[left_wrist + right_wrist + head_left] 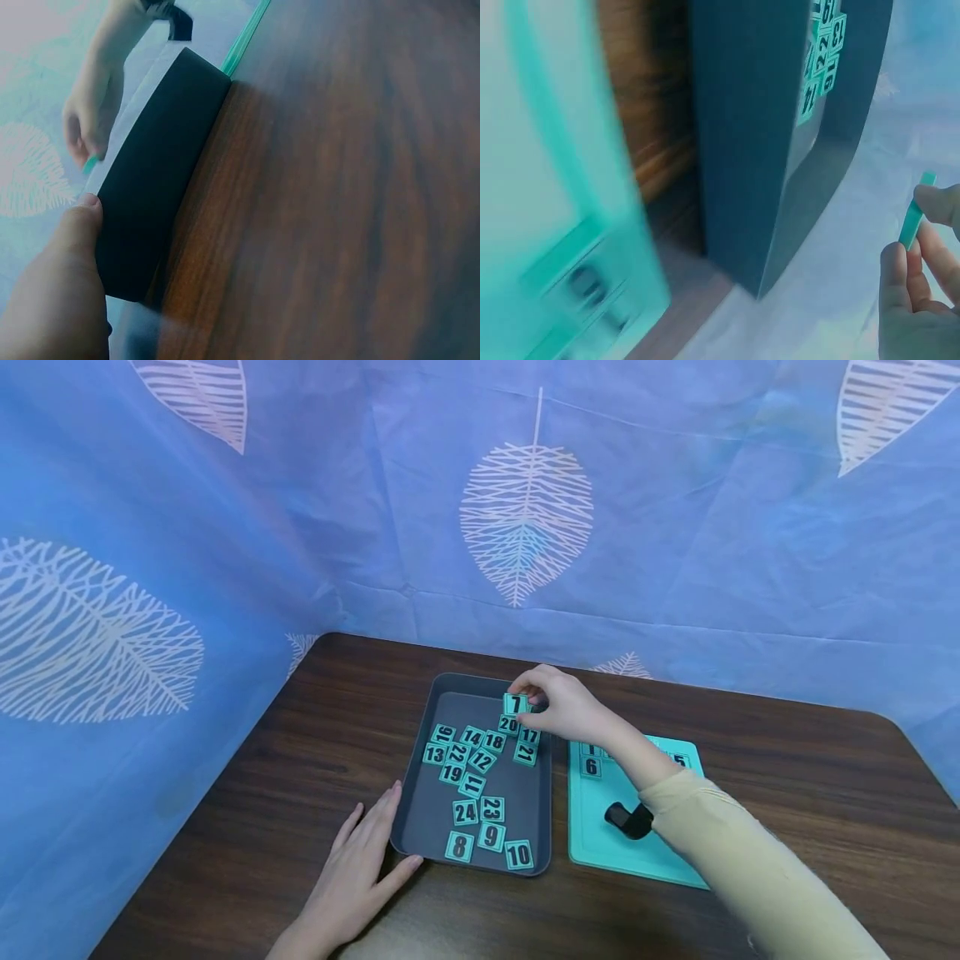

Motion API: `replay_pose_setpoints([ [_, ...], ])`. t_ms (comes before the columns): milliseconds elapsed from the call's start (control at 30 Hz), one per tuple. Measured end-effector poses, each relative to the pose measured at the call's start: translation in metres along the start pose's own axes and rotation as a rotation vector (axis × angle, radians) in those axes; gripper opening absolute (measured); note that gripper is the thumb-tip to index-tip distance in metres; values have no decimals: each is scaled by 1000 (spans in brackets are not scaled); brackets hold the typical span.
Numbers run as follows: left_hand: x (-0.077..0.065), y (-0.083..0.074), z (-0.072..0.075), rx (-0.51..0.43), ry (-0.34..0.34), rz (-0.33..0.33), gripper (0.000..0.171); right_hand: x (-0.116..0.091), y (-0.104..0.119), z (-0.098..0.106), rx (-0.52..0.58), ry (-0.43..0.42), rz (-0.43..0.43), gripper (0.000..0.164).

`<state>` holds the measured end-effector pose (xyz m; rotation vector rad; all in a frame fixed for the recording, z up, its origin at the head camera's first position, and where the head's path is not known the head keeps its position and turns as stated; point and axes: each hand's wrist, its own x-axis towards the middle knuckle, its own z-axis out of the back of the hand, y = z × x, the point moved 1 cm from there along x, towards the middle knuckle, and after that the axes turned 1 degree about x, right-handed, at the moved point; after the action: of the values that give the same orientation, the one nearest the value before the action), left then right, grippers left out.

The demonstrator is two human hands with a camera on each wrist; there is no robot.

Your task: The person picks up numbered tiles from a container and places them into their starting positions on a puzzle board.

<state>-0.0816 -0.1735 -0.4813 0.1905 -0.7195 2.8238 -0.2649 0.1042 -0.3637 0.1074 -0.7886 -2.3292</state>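
Observation:
My right hand (pixel 562 703) pinches a turquoise number tile marked 7 (pixel 515 704) above the far right part of a dark grey tray (pixel 423 818). In the right wrist view this tile (pixel 911 221) shows edge-on between thumb and fingers. Tile 20 (pixel 508 725) lies just below it, partly covering its neighbours. Several other loose tiles, such as 12 (pixel 482 761) and 24 (pixel 465 812), are spread across the tray. My left hand (pixel 356 881) rests at the tray's near left corner, fingers extended; in the left wrist view its thumb (pixel 88 206) touches the tray's side wall (pixel 157 180).
Right of the tray lies a turquoise board (pixel 592 847) with tiles along its far side, including 6 (pixel 591 767) and 5 (pixel 680 760); my right forearm hides part of it. A black curved piece (pixel 628 820) sits by the right sleeve. A blue cloth (pixel 675 568) hangs behind the wooden table (pixel 262 777).

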Motion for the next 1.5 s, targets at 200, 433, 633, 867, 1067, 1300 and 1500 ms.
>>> replay_pose_setpoints([
  [200,-2,3,1,-2,-22,-11,85,-35,-18,16,-45,-19,-50,32],
  [433,-4,6,-2,-11,-39,-9,84,-66,-41,23,-65,-14,-87,32],
  [633,-5,6,-4,-6,-21,7,84,-94,-64,20,-57,1,-122,30],
  [867,-4,4,-3,-2,-7,8,84,-112,-85,13,-18,48,-159,30],
  [1067,-2,2,-3,1,-17,-6,84,-118,-87,12,5,76,-167,29],
  [1300,-1,0,-3,-1,-20,-14,84,-121,-87,10,-6,55,-163,29],
  [1500,-1,-2,-2,-2,-14,-17,84,-123,-86,9,-9,34,-170,29],
])
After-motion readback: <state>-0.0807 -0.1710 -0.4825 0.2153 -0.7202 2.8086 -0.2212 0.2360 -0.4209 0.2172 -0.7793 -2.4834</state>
